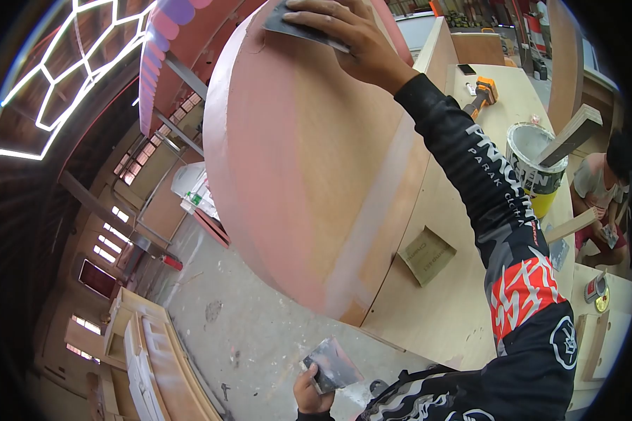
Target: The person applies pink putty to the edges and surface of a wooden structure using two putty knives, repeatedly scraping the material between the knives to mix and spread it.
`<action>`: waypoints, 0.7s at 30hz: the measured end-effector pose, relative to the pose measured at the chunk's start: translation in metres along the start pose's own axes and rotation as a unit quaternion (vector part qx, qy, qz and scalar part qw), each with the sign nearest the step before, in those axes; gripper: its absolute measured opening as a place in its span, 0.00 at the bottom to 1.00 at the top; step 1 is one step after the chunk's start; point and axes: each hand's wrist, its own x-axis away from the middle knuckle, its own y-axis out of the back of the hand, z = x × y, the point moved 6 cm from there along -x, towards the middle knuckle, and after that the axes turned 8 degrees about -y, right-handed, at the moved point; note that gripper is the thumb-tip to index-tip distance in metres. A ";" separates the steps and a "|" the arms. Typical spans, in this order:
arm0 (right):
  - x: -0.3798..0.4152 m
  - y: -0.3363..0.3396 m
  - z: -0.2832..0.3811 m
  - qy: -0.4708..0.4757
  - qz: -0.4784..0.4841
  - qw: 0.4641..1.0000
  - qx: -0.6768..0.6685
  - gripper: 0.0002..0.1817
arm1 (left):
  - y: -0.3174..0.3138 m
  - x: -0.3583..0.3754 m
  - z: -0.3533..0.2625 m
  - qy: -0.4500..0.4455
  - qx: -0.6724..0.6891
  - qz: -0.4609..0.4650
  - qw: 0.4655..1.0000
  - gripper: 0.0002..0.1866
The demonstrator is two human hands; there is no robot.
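Observation:
My right hand [351, 31] reaches up and grips a dark, flat putty scraper [298, 28] by its edge. The scraper's blade lies against the upper part of a large round wooden panel [351, 147], which has pink areas and a pale filler strip. Down at the bottom, my left hand [314, 393] is closed on a second flat scraper [336, 365], its face smeared with grey-white putty. That hand is held out over the floor, apart from the panel. A sheet of sandpaper [427, 256] lies on the pale wooden surface beside the panel.
An orange-and-black power tool [483, 92], a phone [466, 69] and a putty bucket [537, 158] with a wooden stick in it stand along the right. A small open can [595, 288] is lower down. Another person [600, 196] sits at far right. White-lined wooden furniture [151, 365] stands lower left.

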 end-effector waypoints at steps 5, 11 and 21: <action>0.000 -0.013 0.018 0.004 0.028 0.999 -0.030 0.30 | -0.014 -0.003 0.000 0.015 0.033 -0.003 0.999 0.19; 0.006 0.005 0.041 0.005 0.041 0.999 0.010 0.26 | -0.004 -0.009 0.005 0.019 0.013 0.015 1.000 0.23; 0.029 -0.015 0.048 -0.017 -0.004 0.999 0.051 0.39 | 0.004 -0.011 0.007 0.018 0.021 0.036 0.999 0.23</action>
